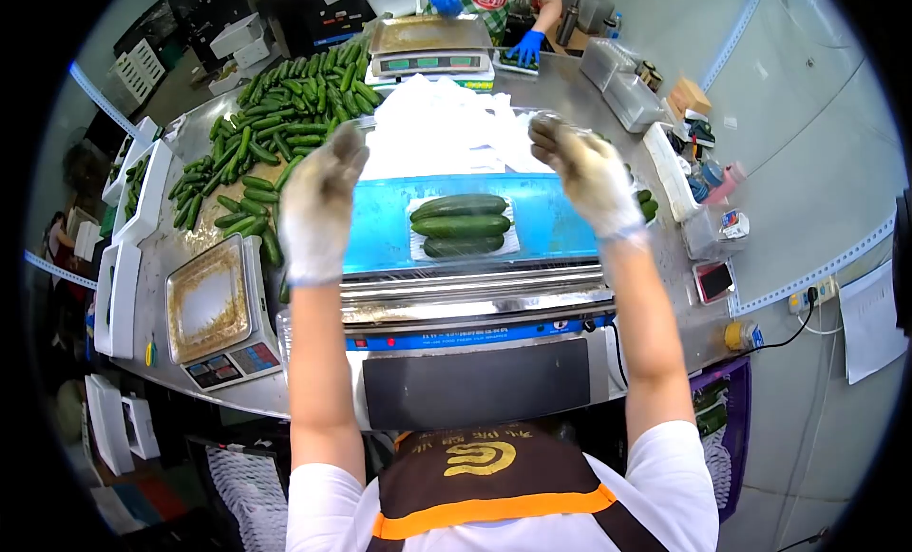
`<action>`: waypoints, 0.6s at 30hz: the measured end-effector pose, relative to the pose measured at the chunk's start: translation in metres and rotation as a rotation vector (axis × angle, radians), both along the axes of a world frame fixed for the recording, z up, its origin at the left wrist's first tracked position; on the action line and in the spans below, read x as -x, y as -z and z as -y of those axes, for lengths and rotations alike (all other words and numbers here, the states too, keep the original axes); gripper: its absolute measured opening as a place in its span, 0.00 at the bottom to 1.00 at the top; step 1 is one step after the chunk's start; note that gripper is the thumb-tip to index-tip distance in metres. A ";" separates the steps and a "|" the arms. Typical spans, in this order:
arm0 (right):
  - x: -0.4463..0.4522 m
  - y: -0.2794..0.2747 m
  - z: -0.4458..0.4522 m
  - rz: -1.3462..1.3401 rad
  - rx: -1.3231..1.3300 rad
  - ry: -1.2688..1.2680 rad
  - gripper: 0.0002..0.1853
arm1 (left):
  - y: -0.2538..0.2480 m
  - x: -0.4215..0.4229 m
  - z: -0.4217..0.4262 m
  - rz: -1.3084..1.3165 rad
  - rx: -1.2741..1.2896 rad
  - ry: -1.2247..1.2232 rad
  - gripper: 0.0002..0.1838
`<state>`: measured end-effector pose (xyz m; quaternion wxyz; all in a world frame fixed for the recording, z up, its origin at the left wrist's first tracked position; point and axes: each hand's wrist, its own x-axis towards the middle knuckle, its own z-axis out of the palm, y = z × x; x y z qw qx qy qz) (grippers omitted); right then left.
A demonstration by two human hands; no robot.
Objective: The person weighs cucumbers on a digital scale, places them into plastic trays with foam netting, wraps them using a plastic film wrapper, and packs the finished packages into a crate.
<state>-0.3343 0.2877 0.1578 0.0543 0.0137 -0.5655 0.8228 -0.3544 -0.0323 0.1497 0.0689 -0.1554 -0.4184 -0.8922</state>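
Note:
My left hand (321, 205) and my right hand (591, 177), both in white gloves with dark, soiled fingertips, are raised on either side of a blue surface (380, 219). Their fingers are closed on the edge of a sheet of clear plastic film (560, 257), which stretches between them and is hard to see. Under the film, between my hands, three cucumbers (461, 225) lie side by side on a white tray (514, 240). Nearer to me is the film wrapping machine (475, 305), with metal rollers and a dark plate (475, 385) in front.
A large pile of cucumbers (294, 105) covers the left back. One scale (214, 310) stands at left, another (429, 53) behind a white stack (437, 124). Across the table, a person in blue gloves (525, 48) handles a tray. Clear boxes (622, 86) and a phone (713, 281) are at right.

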 end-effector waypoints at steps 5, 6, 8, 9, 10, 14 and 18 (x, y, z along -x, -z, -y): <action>0.075 0.124 -0.004 0.104 -0.544 0.071 0.17 | 0.166 0.096 -0.022 0.308 0.887 -0.380 0.25; 0.080 0.152 -0.011 0.099 -0.693 0.095 0.17 | 0.151 0.077 -0.022 0.389 1.052 -0.215 0.28; 0.065 0.155 -0.013 0.211 -0.882 0.144 0.17 | 0.125 0.056 -0.019 0.449 1.114 -0.061 0.30; 0.041 0.117 -0.007 0.330 -0.724 -0.019 0.18 | 0.118 0.045 -0.017 0.426 1.094 -0.019 0.30; 0.019 0.088 -0.004 0.447 -0.564 -0.184 0.20 | 0.113 0.031 -0.015 0.408 1.070 0.021 0.31; -0.018 0.085 0.005 0.431 -1.017 -0.114 0.37 | 0.071 -0.021 -0.022 0.238 1.375 0.110 0.46; -0.025 0.078 0.022 0.425 -1.146 -0.079 0.46 | 0.071 -0.025 -0.036 0.233 1.417 0.079 0.52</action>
